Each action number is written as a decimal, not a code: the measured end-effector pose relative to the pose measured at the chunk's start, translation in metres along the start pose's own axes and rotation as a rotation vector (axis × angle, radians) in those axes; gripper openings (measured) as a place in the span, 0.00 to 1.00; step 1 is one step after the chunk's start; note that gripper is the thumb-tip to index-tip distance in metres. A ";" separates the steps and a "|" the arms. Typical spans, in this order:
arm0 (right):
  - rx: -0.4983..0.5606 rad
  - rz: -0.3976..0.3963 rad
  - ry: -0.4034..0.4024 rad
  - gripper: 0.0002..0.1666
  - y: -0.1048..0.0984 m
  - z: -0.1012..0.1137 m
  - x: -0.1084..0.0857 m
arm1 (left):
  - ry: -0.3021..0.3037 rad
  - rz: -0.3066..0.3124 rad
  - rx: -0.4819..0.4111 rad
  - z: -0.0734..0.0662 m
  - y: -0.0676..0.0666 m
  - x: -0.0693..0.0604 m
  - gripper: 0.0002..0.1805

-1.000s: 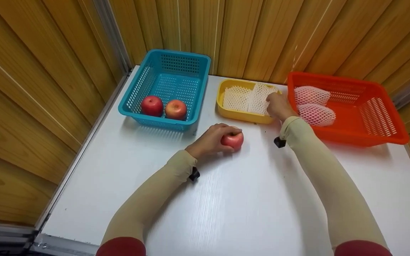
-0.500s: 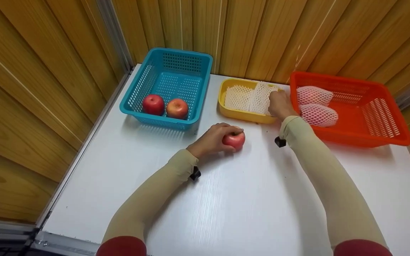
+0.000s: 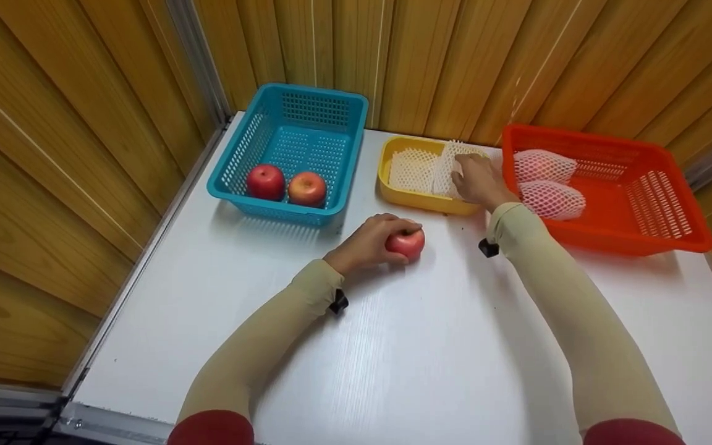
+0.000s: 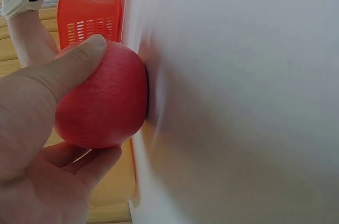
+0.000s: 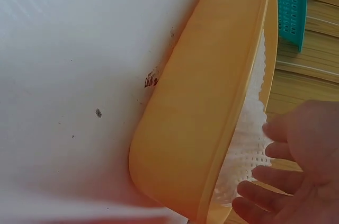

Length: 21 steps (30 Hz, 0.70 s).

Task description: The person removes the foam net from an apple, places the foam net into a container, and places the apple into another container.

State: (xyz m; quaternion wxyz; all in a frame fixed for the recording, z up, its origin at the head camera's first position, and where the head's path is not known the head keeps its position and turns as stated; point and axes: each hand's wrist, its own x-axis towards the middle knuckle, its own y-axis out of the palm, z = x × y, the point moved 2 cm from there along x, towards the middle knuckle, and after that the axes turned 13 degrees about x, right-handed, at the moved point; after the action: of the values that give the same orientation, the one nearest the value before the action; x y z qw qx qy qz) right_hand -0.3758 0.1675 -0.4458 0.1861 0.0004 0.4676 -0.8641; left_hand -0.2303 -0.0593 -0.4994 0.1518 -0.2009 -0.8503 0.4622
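Observation:
In the head view a red apple (image 3: 406, 245) rests on the white table, gripped by my left hand (image 3: 368, 247). The left wrist view shows the thumb of the left hand (image 4: 42, 123) over the apple (image 4: 106, 99) and fingers beneath it. My right hand (image 3: 483, 181) is over the right end of the yellow container (image 3: 421, 199), at the white foam nets (image 3: 415, 171). In the right wrist view the fingers of the right hand (image 5: 296, 166) are spread and loosely bent beside the net (image 5: 246, 139); whether they touch it I cannot tell.
A blue basket (image 3: 282, 213) holding two apples (image 3: 265, 182) stands at the back left. At the right, a red basket (image 3: 615, 238) holds two net-covered apples (image 3: 552, 199). Wooden panels (image 3: 442, 62) rise behind the table (image 3: 343, 371).
My right hand has shifted slightly left over the nets, and its fingers have spread from a more curled pose. The left hand keeps its grip on the apple.

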 end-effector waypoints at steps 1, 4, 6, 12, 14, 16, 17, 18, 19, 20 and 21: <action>0.015 0.026 0.005 0.35 0.001 0.000 0.000 | 0.002 -0.002 0.001 0.000 0.000 0.000 0.36; 0.016 0.108 -0.001 0.39 0.005 -0.002 -0.002 | 0.015 -0.012 0.010 0.000 0.000 -0.001 0.35; 0.006 0.160 -0.012 0.41 0.006 -0.003 -0.004 | 0.021 -0.014 0.014 0.000 0.000 -0.001 0.35; 0.020 0.262 0.006 0.44 0.007 -0.006 -0.007 | 0.005 0.018 0.018 -0.004 -0.001 0.000 0.35; 0.032 0.275 0.018 0.45 0.007 -0.006 -0.007 | 0.006 0.025 0.037 -0.005 -0.001 0.001 0.34; 0.035 0.281 0.021 0.45 0.006 -0.006 -0.007 | 0.011 0.029 0.062 -0.007 -0.002 0.002 0.33; 0.036 0.280 0.018 0.45 0.006 -0.006 -0.007 | 0.014 0.030 0.074 -0.007 -0.002 0.002 0.33; 0.035 0.280 0.016 0.45 0.006 -0.007 -0.007 | 0.017 0.030 0.083 -0.008 -0.003 0.002 0.33; 0.033 0.282 0.014 0.45 0.006 -0.007 -0.007 | 0.018 0.030 0.089 -0.008 -0.003 0.002 0.32; 0.029 0.279 0.009 0.45 0.006 -0.007 -0.006 | 0.020 0.030 0.092 -0.009 -0.004 0.002 0.32; 0.026 0.279 0.007 0.45 0.006 -0.007 -0.006 | 0.021 0.031 0.091 -0.010 -0.004 0.002 0.32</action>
State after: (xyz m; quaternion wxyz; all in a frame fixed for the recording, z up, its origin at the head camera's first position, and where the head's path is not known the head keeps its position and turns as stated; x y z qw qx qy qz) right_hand -0.3694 0.1726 -0.4533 0.3030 0.0708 0.4522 -0.8359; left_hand -0.2288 -0.0531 -0.4909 0.1626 -0.2115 -0.8235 0.5006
